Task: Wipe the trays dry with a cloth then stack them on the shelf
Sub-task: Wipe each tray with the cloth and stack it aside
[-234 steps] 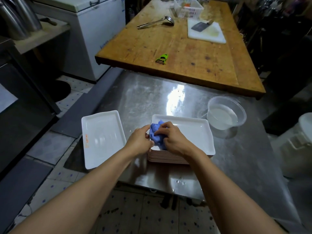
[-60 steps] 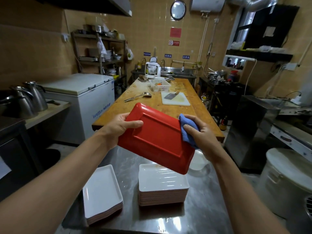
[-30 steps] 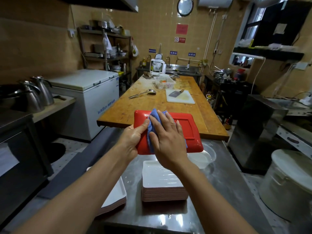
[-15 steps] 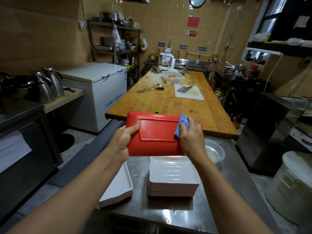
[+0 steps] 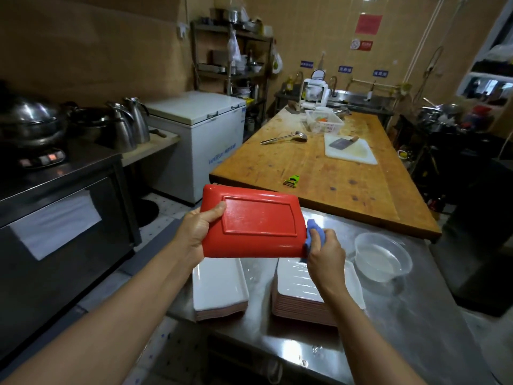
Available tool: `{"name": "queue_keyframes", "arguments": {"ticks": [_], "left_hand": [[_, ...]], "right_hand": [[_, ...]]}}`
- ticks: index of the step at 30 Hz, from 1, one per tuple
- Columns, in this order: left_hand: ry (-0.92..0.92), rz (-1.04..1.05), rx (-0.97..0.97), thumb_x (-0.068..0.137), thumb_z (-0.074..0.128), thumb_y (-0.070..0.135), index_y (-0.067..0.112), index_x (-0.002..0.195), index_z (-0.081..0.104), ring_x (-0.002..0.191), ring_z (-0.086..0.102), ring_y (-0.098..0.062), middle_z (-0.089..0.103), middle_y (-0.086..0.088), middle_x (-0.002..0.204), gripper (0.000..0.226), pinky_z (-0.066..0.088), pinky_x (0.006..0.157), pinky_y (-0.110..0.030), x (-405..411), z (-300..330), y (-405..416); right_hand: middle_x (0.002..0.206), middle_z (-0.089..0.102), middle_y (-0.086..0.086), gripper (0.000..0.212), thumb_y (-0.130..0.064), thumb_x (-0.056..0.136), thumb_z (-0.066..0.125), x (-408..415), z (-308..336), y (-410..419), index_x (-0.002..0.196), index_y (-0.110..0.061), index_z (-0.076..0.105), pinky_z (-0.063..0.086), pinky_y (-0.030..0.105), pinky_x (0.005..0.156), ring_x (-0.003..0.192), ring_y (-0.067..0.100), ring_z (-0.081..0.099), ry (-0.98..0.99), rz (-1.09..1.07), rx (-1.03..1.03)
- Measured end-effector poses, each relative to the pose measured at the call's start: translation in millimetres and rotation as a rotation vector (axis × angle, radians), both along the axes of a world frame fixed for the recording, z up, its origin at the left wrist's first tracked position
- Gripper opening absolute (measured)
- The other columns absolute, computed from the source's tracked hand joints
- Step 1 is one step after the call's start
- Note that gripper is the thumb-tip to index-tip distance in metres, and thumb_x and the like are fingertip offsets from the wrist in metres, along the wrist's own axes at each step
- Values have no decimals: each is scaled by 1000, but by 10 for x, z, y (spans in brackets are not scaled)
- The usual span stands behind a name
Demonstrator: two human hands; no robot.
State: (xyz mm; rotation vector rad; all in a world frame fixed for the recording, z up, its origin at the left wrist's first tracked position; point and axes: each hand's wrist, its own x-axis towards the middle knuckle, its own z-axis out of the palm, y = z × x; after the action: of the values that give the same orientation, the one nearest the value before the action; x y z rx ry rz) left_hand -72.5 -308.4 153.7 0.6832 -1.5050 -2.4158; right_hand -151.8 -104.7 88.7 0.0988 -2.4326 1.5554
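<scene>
tray (image 5: 258,222) red, bottom up, above table (image 5: 416,323) | left hand (image 5: 198,232) grips edge at 9 o'clock, thumb on top | right hand (image 5: 326,252) pinches cloth (image 5: 312,232) at 3 o'clock edge

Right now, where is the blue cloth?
In the head view the cloth is bunched in the right hand, pressed against the right edge of the red tray, above the right stack on the steel table.
</scene>
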Motion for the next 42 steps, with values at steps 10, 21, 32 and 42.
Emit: {"name": "queue_keyframes", "arguments": {"ticks": [10, 21, 32, 42], "left_hand": [[100, 141, -980, 79, 73, 14, 17, 84, 68, 66, 61, -11, 67, 3, 74, 7, 49, 66, -25, 66, -178, -443], [-94, -218, -2009, 79, 68, 21, 16, 91, 66, 80, 63, -23, 65, -3, 84, 13, 45, 54, -28, 159, -1090, -158], [-64, -379, -2074, 32, 87, 4, 11, 49, 59, 42, 54, -22, 52, -4, 48, 34, 30, 30, -16, 202, -1555, 92], [-87, -482, -2018, 31, 94, 42, 11, 59, 63, 51, 57, -16, 58, 0, 58, 52, 33, 32, -19, 163, -1951, -25]], "right_hand": [[94, 60, 10, 16, -30, 95, 47, 10, -23, -346, 102, -15, 45, 52, 43, 69, 81, 31, 61, -92, 156, 35], [99, 61, 10, 15, -30, 95, 47, -7, -284, -349, 105, -19, 45, 54, 41, 69, 82, 29, 62, -201, 227, -2], [97, 63, 9, 12, -30, 95, 47, -77, -476, -269, 102, -21, 47, 54, 48, 76, 85, 32, 62, -225, 222, -28], [103, 62, 10, 19, -33, 96, 46, -117, -627, -117, 105, -17, 51, 50, 52, 82, 93, 30, 61, -249, 178, 4]]}}
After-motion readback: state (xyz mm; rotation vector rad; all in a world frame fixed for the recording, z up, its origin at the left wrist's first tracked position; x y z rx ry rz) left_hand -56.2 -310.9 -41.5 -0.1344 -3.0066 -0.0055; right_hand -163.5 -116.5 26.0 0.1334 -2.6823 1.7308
